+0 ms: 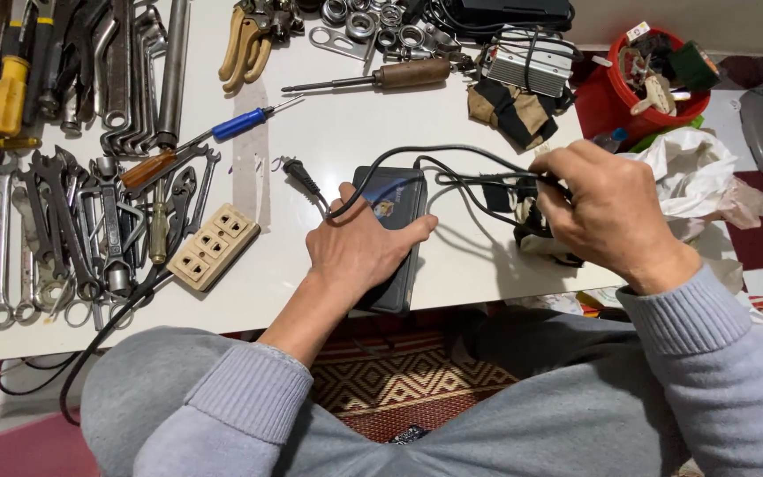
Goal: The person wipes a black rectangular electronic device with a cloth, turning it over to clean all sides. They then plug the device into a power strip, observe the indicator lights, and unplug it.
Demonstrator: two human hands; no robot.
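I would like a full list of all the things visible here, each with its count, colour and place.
black box: one, dark, table centre, under left hand
black cable: one, black, looped between both hands
plug: one, black, left of the box
socket strip: one, beige, left of centre
wrenches: many, grey metal, left side
blue screwdriver: one, blue handle, upper left
wooden screwdriver: one, brown handle, top centre
pliers: one, tan handles, top
red bucket: one, red, upper right
white table: one, white
left hand: one, pressing on the box
right hand: one, gripping cable coils
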